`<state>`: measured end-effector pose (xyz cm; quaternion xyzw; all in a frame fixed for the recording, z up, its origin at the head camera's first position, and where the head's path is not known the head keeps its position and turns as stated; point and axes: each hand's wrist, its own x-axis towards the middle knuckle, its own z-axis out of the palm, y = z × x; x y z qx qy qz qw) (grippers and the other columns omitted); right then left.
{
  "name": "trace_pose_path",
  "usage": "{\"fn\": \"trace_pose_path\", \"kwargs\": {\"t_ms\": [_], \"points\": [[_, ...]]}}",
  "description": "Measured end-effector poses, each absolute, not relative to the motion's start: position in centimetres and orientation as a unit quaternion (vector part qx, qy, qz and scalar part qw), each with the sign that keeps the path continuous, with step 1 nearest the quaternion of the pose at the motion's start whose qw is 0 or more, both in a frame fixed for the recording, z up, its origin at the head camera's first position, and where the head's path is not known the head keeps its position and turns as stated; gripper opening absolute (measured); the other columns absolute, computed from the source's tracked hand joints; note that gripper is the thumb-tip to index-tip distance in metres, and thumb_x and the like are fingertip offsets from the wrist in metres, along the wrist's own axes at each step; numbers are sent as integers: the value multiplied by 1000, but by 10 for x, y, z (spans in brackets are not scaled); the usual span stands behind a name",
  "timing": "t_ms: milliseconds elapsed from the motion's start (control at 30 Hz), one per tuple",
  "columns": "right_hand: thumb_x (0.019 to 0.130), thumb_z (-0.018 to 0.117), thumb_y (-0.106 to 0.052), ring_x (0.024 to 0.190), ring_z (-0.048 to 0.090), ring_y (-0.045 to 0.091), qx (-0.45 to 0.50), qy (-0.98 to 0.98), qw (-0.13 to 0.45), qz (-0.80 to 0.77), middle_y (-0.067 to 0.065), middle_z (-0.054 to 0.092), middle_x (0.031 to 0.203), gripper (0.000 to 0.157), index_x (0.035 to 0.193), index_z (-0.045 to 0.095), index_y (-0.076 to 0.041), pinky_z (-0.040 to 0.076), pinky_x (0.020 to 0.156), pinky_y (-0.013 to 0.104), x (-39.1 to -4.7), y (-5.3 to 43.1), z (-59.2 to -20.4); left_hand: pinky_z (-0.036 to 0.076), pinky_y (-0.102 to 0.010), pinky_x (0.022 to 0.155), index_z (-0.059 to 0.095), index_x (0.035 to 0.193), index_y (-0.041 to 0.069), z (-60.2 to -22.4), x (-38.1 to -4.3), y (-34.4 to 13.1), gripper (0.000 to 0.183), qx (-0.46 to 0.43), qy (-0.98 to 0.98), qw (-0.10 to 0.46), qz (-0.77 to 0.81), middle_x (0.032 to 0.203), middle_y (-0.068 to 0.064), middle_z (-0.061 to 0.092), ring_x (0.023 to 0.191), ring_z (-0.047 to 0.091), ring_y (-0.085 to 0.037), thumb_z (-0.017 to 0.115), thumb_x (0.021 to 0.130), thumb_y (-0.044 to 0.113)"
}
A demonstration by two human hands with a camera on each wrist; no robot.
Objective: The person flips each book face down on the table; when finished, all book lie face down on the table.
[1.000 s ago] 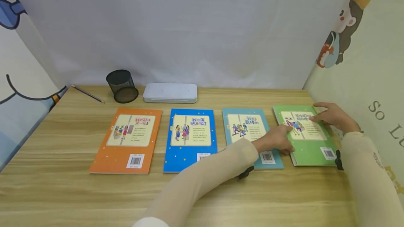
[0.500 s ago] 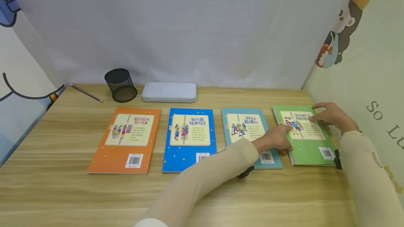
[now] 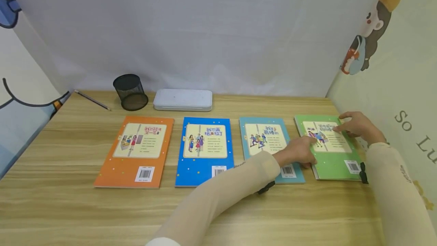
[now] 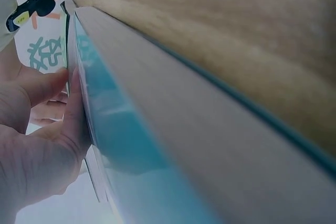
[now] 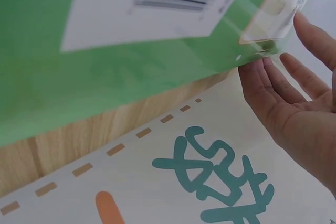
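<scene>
A green book (image 3: 336, 166) lies back cover up at the right end of a row of books, its barcode facing me. My left hand (image 3: 298, 150) holds its left edge, the forearm reaching across the light-blue book (image 3: 249, 128). Between these two books, the fingers show in the left wrist view beside the light-blue book's page edge (image 4: 157, 87). At the far right edge, my right hand (image 3: 363, 127) grips the green book, thumb over the cover. In the right wrist view its other fingers (image 5: 260, 85) meet the book's side, their tips partly hidden.
A blue book (image 3: 191, 170) and an orange book (image 3: 119, 170) lie further left. Behind them stand a white pencil case (image 3: 183, 100), a black mesh pen holder (image 3: 128, 82) and a pencil (image 3: 93, 100). A printed curtain (image 3: 403, 86) hangs close along the right side.
Both hands stay at the green book's edges, and the books keep their places. Only the head view has shifted slightly.
</scene>
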<state>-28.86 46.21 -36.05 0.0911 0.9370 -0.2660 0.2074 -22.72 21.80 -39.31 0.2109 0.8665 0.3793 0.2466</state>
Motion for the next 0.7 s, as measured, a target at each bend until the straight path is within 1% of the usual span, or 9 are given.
{"fn": "trace_pose_path", "kwargs": {"t_ms": [67, 133, 300, 367, 400, 500, 533, 633, 700], "points": [[93, 69, -31, 125, 48, 55, 90, 936, 209, -267, 45, 19, 149, 89, 149, 18, 17, 42, 107, 62, -289, 462, -360, 53, -15, 49, 47, 149, 25, -393, -227, 218, 76, 212, 869, 245, 374, 134, -2, 65, 55, 69, -8, 80, 83, 9], [93, 69, -31, 125, 50, 54, 87, 937, 209, -265, 46, 23, 148, 89, 148, 19, 17, 43, 106, 61, -289, 462, -360, 53, -16, 48, 47, 149, 26, -393, -228, 220, 75, 213, 872, 244, 367, 116, -1, 73, 53, 68, -8, 81, 83, 9], [94, 69, -33, 125, 51, 55, 81, 937, 212, -265, 45, 35, 142, 90, 147, 18, 19, 47, 103, 60, -290, 461, -359, 53, -16, 47, 47, 149, 25, -394, -230, 221, 75, 210, 871, 249, 369, 88, -1, 74, 50, 66, -8, 80, 84, 8], [94, 68, -33, 126, 49, 55, 80, 936, 215, -267, 45, 36, 141, 90, 147, 17, 20, 48, 102, 60, -290, 460, -358, 53, -16, 48, 46, 149, 25, -393, -230, 219, 75, 210, 868, 251, 374, 90, -2, 73, 49, 65, -7, 79, 84, 8], [95, 67, -34, 126, 49, 55, 80, 936, 215, -266, 45, 36, 141, 90, 147, 17, 20, 48, 101, 59, -290, 460, -358, 53, -16, 48, 45, 150, 24, -394, -231, 219, 75, 211, 866, 251, 377, 85, -2, 72, 49, 65, -7, 78, 85, 8], [97, 62, -36, 123, 51, 54, 80, 943, 199, -252, 46, 35, 141, 86, 147, 18, 19, 47, 101, 60, -289, 459, -361, 53, -16, 48, 43, 151, 23, -394, -232, 216, 75, 218, 871, 240, 369, 83, -1, 73, 49, 65, -7, 77, 86, 9], [98, 59, -38, 124, 49, 55, 82, 948, 191, -240, 46, 33, 142, 85, 147, 19, 18, 45, 103, 62, -289, 457, -362, 53, -16, 49, 43, 151, 23, -394, -233, 215, 74, 223, 874, 231, 364, 84, -1, 74, 49, 66, -8, 76, 86, 10], [102, 47, -46, 129, 41, 59, 73, 964, 163, -195, 47, 28, 144, 82, 148, 20, 16, 36, 107, 68, -288, 451, -364, 50, -11, 54, 47, 148, 20, -391, -237, 210, 67, 241, 887, 185, 348, 102, 2, 77, 50, 64, -5, 75, 87, 15], [104, 39, -50, 133, 30, 62, 62, 972, 145, -173, 46, 23, 147, 82, 149, 19, 15, 28, 110, 71, -287, 445, -365, 47, -11, 53, 50, 146, 20, -387, -239, 207, 60, 247, 890, 164, 346, 98, 3, 77, 47, 61, -3, 72, 90, 18]]}}
